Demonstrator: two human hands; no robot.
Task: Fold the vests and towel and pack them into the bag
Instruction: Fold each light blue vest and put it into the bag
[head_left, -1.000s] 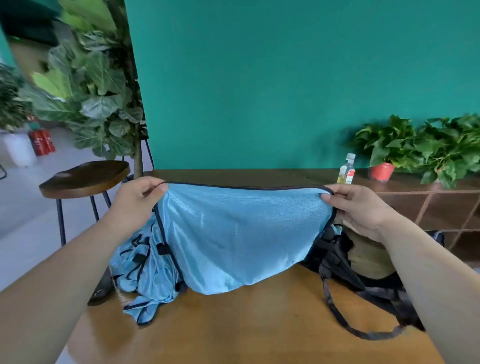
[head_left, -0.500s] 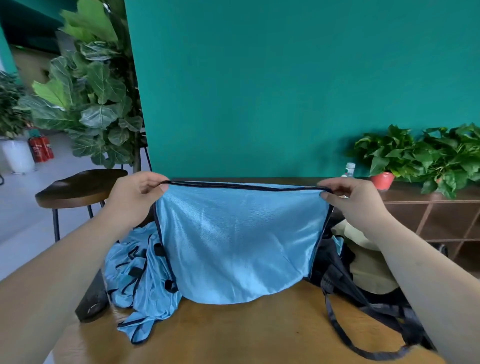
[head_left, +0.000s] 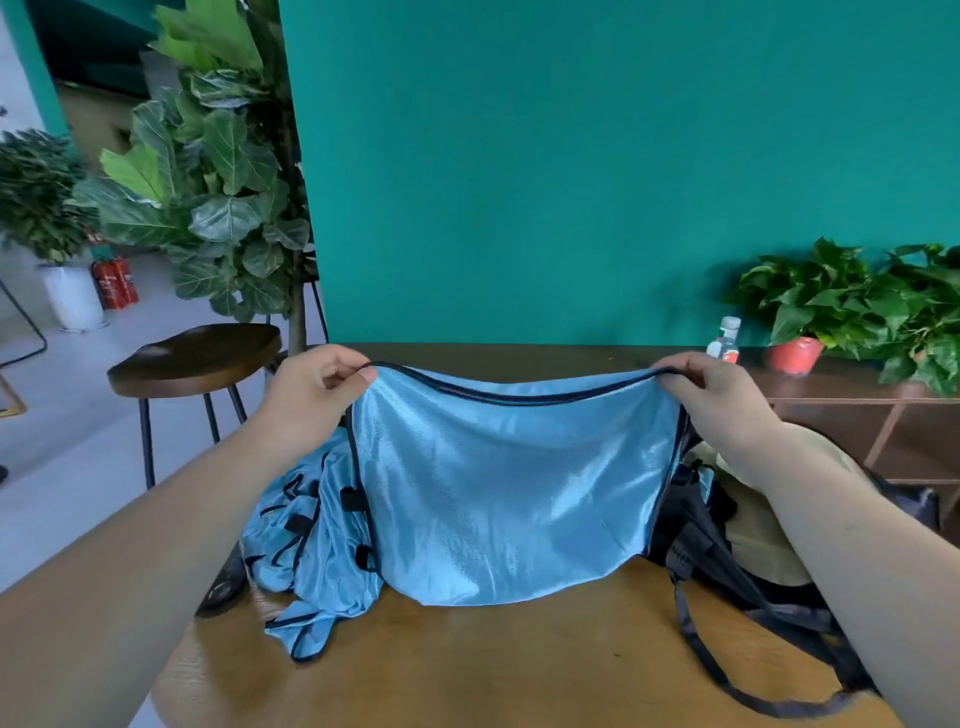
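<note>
A light blue vest (head_left: 509, 493) with dark trim hangs doubled over the wooden table (head_left: 519, 670), its lower edge touching the tabletop. My left hand (head_left: 317, 395) pinches its top left corner and my right hand (head_left: 711, 400) pinches the top right corner; the top edge sags slightly between them. More blue vests (head_left: 306, 551) lie crumpled on the table's left side, partly behind the held one. A dark bag (head_left: 727, 571) with long straps sits at the right, mostly hidden by my right arm. A pale yellow-green cloth (head_left: 758, 540) lies in or on the bag.
A dark round stool (head_left: 197, 358) stands left of the table. A green wall rises behind. A wooden shelf (head_left: 852, 410) at the right carries a small bottle (head_left: 724, 343) and potted plants (head_left: 810, 306). A large leafy plant (head_left: 208, 197) is at back left.
Both hands have come slightly closer together and lowered a little, so the vest's top edge now sags and more of its lower edge rests on the table.
</note>
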